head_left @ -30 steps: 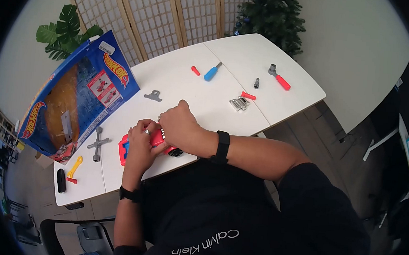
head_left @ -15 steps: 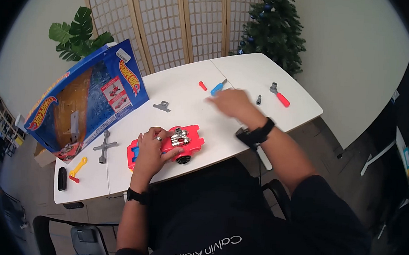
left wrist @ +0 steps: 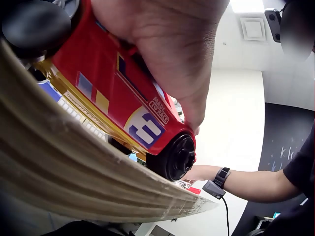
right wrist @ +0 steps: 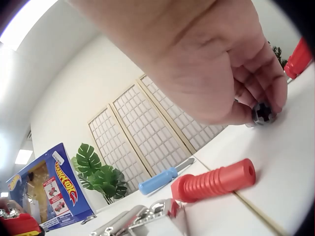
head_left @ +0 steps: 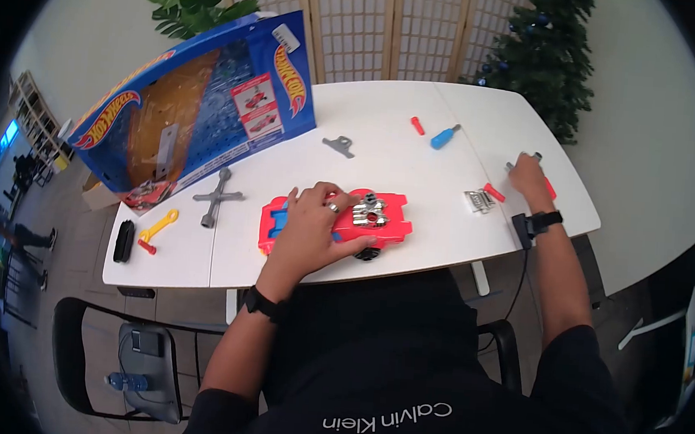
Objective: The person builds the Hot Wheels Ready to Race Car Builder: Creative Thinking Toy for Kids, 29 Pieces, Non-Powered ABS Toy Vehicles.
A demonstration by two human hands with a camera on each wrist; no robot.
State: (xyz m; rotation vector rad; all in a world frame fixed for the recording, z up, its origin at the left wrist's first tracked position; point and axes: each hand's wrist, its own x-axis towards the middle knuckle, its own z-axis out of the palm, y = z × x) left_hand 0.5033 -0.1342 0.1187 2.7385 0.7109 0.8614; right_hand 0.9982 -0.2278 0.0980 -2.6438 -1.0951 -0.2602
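My left hand (head_left: 311, 229) grips a red toy race car (head_left: 393, 217) from above, its thumb along the near side. A chrome engine piece (head_left: 370, 210) sits on the car's top, and a black wheel (left wrist: 178, 157) shows in the left wrist view. At the right of the table my right hand (head_left: 532, 184) pinches a small grey socket bit (right wrist: 264, 113) with a cross-shaped hole, low over the tabletop. Beside that hand lies a ratchet with a red handle (head_left: 551, 188), partly hidden. A red plastic bolt (right wrist: 216, 181) and a silver engine part (head_left: 478, 201) lie nearby.
On the white table (head_left: 371, 106) are a blue screwdriver (head_left: 444, 137), another red bolt (head_left: 417, 126), a grey bracket (head_left: 340, 145), a grey cross wrench (head_left: 219, 197), a yellow wrench (head_left: 159, 226) and a black object (head_left: 124, 241). A blue toy box (head_left: 202, 110) stands at the back left.
My right hand has left the car, swung right across the table and now pinches the grey socket bit. The left hand stays on the car. The head view has shifted.
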